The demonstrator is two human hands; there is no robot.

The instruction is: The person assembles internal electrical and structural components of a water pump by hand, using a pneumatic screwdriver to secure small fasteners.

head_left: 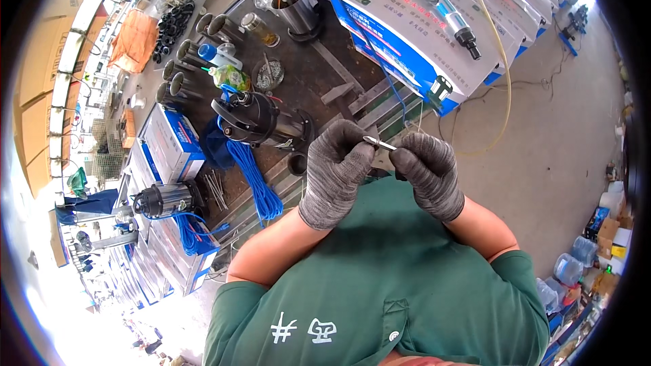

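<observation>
In front of my chest, my left hand (336, 173) and my right hand (432, 175) come close together, both in grey knit gloves. Between their fingertips is a short, slim metal rod (381, 143) with a pointed end, resembling a screwdriver bit. Thumb and fingers of each hand pinch one end of it. Just left of my left hand, a black and steel submersible pump (261, 120) lies on the dark workbench (234, 193). A coil of blue cable (256, 183) hangs down beside it.
A power screwdriver (451, 20) hangs at upper right over stacked white and blue boxes (407, 34), near a yellow hose (503, 61). Steel cylinders (296, 10), a glass jar (260, 29) and a spray bottle (220, 55) stand farther back. Another pump (169, 200) sits left on boxes.
</observation>
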